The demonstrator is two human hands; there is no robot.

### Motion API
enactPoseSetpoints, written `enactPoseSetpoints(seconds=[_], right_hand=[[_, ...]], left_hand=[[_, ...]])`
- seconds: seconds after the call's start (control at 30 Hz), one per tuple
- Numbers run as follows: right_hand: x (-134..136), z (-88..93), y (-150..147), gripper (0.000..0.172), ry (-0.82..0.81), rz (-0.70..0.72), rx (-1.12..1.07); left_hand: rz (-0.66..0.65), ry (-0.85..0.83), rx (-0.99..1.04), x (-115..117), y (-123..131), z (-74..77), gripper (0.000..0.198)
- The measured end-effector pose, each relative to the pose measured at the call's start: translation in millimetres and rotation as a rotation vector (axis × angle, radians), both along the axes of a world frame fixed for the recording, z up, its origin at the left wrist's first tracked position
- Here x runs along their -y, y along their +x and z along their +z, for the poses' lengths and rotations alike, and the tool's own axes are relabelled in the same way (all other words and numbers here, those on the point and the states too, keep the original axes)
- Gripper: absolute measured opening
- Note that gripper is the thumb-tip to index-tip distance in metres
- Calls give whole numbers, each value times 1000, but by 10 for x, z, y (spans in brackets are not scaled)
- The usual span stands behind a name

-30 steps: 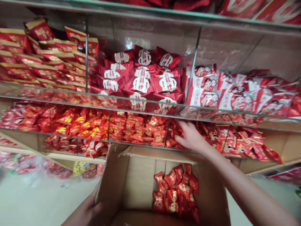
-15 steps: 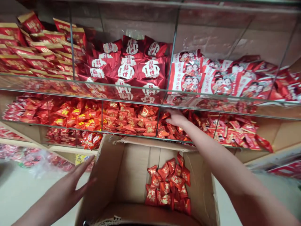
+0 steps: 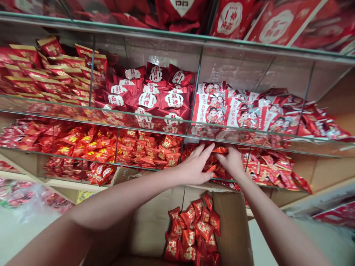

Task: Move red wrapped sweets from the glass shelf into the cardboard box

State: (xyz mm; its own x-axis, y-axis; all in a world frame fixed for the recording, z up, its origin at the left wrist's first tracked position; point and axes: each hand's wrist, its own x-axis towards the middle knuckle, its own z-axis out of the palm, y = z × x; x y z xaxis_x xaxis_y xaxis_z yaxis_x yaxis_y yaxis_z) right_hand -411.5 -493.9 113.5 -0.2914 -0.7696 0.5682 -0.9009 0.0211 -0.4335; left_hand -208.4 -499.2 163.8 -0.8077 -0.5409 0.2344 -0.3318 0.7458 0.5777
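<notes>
Both my hands reach into a glass shelf bin of small red candy packets. My left hand lies on the pile with its fingers stretched forward and slightly curved over the packets. My right hand is beside it, fingers curled down into the same heap, touching the left fingertips; what it grips is hidden. Below my arms stands an open cardboard box with a heap of red candy packets in its right corner.
Glass shelves with dividers hold more red packets: orange-red candies at left, larger red bags and white-red bags above. A plastic bag of candies lies on the floor at left.
My left hand left the box's side and rose into the shelf bin beside my right hand. The view tilted up a little.
</notes>
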Motion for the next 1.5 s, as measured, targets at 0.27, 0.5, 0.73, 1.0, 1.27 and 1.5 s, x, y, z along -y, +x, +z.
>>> enactPoseSetpoints(seconds=[0.27,0.5,0.73,1.0,1.27,1.5], right_hand=[[-44,124,84,33,-110,-47,525],[-436,195,259,33,-209,102,608],[-1633,-32,710,31,49,458,448],[-1706,-1054,975,58,639,438,-30],[-1731,-789,949,78,919,501,62],[-1187,342,598,23,334,482,126]], left_hand=[[217,116,-24,461,-421,-320,109],[412,53,-103,437,-404,-404,70],[501,30,363,470,-537,-411,84],[620,-49,504,633,-800,-417,76],[650,-138,467,606,-743,-526,42],[599,-175,434,541,-684,-468,37]])
